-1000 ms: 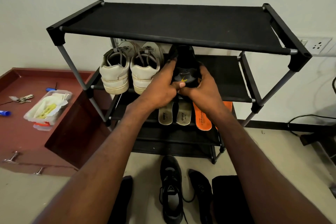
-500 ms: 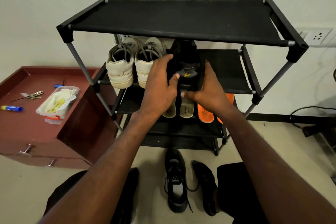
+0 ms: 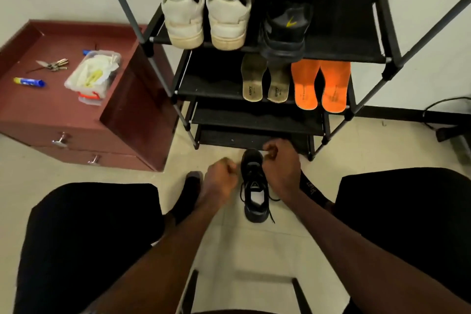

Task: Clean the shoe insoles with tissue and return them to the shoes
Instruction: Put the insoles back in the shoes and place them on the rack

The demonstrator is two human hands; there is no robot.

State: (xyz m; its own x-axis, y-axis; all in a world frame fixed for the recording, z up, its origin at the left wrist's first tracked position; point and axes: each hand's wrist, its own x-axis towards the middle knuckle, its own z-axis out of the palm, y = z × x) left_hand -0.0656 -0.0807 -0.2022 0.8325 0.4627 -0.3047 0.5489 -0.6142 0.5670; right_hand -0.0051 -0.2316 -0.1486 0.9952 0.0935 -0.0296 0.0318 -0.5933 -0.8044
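Note:
A black shoe (image 3: 254, 186) stands on the floor in front of the rack, toe towards it, with a white lining showing inside. My left hand (image 3: 220, 178) is a curled fist just left of it and holds nothing. My right hand (image 3: 280, 163), fingers curled, hovers by the toe's right side with nothing visibly in it. A second black shoe (image 3: 285, 13) stands on the rack (image 3: 356, 56) beside two white sneakers (image 3: 206, 7). One shelf lower lie two beige insoles (image 3: 265, 80) and two orange insoles (image 3: 321, 86). A clear tissue box (image 3: 93, 74) sits on the maroon drawer chest (image 3: 76, 120).
Another black shoe (image 3: 313, 188) lies partly hidden behind my right forearm. My black-socked foot (image 3: 190, 194) is left of my left hand. Keys (image 3: 52, 65) and a blue tube (image 3: 29, 81) lie on the chest. A cable (image 3: 443, 109) runs along the wall at right.
Both hands let go of the black shoe on the rack shelf and dropped to the black shoe on the floor. The view tilted downward.

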